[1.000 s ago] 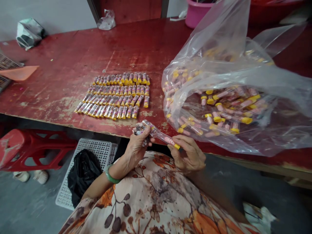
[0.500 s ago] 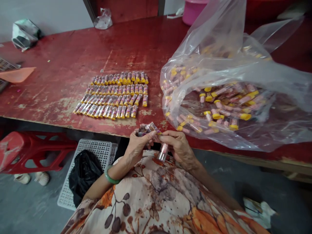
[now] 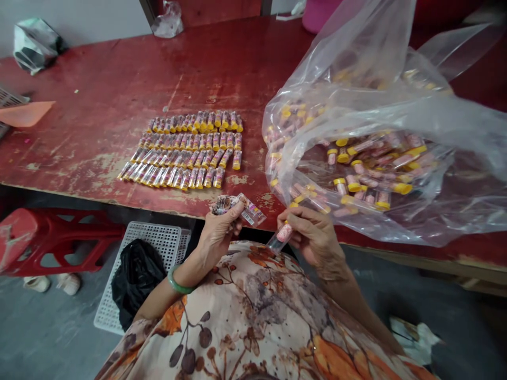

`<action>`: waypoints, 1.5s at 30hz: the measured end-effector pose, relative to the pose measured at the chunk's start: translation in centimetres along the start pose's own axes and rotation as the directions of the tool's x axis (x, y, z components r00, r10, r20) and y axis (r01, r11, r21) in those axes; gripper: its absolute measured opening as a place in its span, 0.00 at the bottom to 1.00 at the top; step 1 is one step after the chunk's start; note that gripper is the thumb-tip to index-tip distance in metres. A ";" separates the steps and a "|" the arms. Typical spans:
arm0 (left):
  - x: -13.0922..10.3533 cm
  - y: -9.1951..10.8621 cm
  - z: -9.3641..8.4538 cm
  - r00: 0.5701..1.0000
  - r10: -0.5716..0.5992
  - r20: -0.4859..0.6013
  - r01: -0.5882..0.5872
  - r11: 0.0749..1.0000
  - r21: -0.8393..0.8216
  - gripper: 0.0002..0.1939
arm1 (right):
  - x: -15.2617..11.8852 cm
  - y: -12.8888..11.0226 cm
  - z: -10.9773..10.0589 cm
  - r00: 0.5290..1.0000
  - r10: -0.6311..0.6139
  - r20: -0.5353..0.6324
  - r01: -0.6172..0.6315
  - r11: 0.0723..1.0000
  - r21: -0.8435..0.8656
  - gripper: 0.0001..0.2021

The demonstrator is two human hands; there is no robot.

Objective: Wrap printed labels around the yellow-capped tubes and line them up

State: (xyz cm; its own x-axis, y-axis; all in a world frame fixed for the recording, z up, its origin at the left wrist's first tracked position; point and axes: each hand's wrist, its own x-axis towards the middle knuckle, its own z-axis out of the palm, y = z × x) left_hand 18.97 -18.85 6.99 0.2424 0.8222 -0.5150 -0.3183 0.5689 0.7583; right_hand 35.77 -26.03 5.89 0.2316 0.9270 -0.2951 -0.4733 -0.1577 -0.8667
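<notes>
My left hand (image 3: 222,224) is closed on a small stack of printed labels (image 3: 252,212), the top one fanned out to the right with a barcode showing. In my right hand (image 3: 315,235), thumb and fingers pinch a clear plastic tube (image 3: 282,236) with pink contents, its transparent end tilted down to the left. Both hands are over my lap at the table's front edge, apart from each other. Beyond the left hand lie several rows of labelled tubes (image 3: 174,158) with yellow caps. To the right, a large clear plastic bag (image 3: 277,121) holds many loose yellow-capped tubes (image 3: 368,166).
The worn red table (image 3: 95,126) spans the view. A pink tub (image 3: 315,16) and a crumpled plastic bag (image 3: 168,21) stand at the back. Below the left edge are a red stool (image 3: 59,237), a white crate (image 3: 114,279) and a black bag (image 3: 137,279).
My hands have moved apart; the right one shifted right with the tube. The labels in my left hand now fan out, where before both hands met at them.
</notes>
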 end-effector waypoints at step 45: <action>-1.2 -0.1 -0.4 0.977 -0.009 0.214 0.022 0.998 -0.061 0.16 | -0.9 1.6 1.8 0.555 -0.715 0.426 0.800 0.318 -0.509 0.15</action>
State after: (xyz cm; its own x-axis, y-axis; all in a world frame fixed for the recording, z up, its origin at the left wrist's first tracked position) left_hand 18.37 -19.90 7.35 0.4356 0.7939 -0.4242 -0.3683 0.5872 0.7208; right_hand 33.34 -26.46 5.51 0.1049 0.7722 0.6267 0.4672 0.5180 -0.7165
